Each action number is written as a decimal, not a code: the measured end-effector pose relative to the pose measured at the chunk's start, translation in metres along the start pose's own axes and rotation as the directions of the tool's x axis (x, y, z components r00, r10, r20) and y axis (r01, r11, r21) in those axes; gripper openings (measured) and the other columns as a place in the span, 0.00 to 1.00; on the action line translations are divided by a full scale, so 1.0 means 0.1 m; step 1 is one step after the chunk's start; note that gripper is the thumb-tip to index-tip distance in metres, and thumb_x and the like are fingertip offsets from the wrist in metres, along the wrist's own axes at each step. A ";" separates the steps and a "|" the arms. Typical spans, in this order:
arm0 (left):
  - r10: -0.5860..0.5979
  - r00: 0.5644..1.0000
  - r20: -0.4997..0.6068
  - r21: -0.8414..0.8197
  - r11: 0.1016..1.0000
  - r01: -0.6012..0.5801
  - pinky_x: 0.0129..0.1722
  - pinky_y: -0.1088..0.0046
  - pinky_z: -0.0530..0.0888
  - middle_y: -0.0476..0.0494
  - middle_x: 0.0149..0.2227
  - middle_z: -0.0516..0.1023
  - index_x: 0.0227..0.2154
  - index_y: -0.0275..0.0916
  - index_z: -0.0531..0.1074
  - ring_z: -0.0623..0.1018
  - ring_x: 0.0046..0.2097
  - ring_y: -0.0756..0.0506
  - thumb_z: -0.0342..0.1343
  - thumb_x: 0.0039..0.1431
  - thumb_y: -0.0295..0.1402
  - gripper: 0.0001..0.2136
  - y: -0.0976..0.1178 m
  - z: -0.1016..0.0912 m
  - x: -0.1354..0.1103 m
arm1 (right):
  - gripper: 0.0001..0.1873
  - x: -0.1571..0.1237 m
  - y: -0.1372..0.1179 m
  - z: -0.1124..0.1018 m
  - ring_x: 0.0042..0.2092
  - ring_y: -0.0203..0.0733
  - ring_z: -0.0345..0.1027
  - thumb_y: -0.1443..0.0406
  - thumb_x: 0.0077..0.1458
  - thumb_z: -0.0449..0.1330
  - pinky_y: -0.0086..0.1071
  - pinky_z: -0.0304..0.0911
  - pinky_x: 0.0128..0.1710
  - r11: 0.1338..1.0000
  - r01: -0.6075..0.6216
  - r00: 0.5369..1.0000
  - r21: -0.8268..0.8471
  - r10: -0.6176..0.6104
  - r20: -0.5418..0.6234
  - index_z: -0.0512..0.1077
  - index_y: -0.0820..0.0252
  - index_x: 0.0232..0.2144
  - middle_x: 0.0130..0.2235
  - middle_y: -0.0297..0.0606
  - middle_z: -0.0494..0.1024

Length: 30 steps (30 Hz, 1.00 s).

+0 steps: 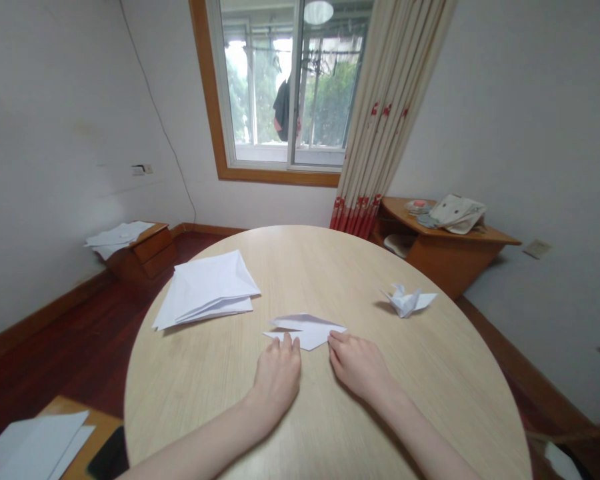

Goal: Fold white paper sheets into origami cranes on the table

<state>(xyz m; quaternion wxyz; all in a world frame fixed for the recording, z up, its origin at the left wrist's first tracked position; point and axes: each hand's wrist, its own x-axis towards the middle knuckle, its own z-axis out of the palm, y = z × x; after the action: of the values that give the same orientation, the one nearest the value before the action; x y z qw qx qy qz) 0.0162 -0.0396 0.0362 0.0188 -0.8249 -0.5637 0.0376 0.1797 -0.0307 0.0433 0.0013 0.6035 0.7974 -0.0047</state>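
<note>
**Folded paper (305,331) meets bare fingertips (286,343)**

The person's left hand (276,379) and right hand (359,365) rest apart on a round, pale wood-grain surface (310,267), neither clamped on anything. The fingertips of each hand touch the near edge of the folded paper, a pointed white shape lying flat in the gap between them, at 12 o'clock from the wrists. At 10 o'clock on the same surface sits a loose stack of folded white sheets (205,293). At 2 o'clock stands a white origami crane (407,300), well apart from the hands.

Beyond the rim at 1 o'clock, a wooden corner desk (450,260) holds a cream cloth bag (457,213). At 10 o'clock, loose white paper (120,235) lies on a wooden bedside cabinet (143,257). At 8 o'clock, more white sheets (30,447) and a dark object (109,455) lie on a wooden side desk (97,417). A wood-framed window (215,87) fills the view at 12 o'clock, beside a red-patterned curtain (390,100), above a dark red wooden floor (80,353).
</note>
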 end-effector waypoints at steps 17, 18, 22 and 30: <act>0.105 0.994 -0.006 -0.097 0.990 -0.105 0.38 0.62 0.75 0.32 0.42 0.75 0.43 0.28 0.71 0.76 0.44 0.37 0.44 0.59 0.22 0.13 -0.07 -0.03 0.05 | 0.13 0.02 0.06 0.05 0.36 0.43 0.72 0.73 0.58 0.51 0.33 0.54 0.32 0.992 0.022 0.992 -0.124 -0.038 -0.124 0.75 0.61 0.31 0.34 0.42 0.80; 0.104 0.995 -0.004 -0.102 0.989 -0.103 0.37 0.62 0.75 0.33 0.41 0.75 0.42 0.28 0.71 0.76 0.44 0.37 0.44 0.59 0.22 0.13 -0.08 -0.04 0.05 | 0.13 0.03 0.08 0.08 0.37 0.43 0.71 0.74 0.57 0.51 0.33 0.54 0.34 0.992 0.052 0.986 -0.119 -0.070 -0.153 0.74 0.61 0.30 0.34 0.42 0.80; 0.095 0.995 0.003 -0.109 0.990 -0.094 0.36 0.63 0.75 0.33 0.42 0.75 0.42 0.28 0.72 0.75 0.45 0.37 0.44 0.59 0.22 0.13 -0.07 -0.06 0.05 | 0.13 0.08 0.14 0.16 0.42 0.45 0.67 0.77 0.55 0.52 0.35 0.56 0.40 0.976 0.191 0.945 -0.104 -0.212 -0.248 0.73 0.61 0.29 0.36 0.40 0.78; 0.080 0.997 -0.012 -0.141 0.987 -0.081 0.36 0.64 0.75 0.34 0.42 0.77 0.39 0.30 0.73 0.76 0.45 0.38 0.45 0.60 0.26 0.12 -0.11 -0.08 0.03 | 0.22 0.13 0.14 0.28 0.52 0.50 0.60 0.79 0.50 0.47 0.45 0.60 0.50 0.953 0.303 0.842 0.008 -0.264 -0.470 0.66 0.63 0.46 0.49 0.49 0.70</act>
<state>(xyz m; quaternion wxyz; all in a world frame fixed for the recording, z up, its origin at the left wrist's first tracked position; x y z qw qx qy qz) 0.0077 -0.0323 0.0447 -0.0395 -0.8463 -0.5312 -0.0043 0.1895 -0.0142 0.0156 -0.2147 0.4620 0.8539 0.1069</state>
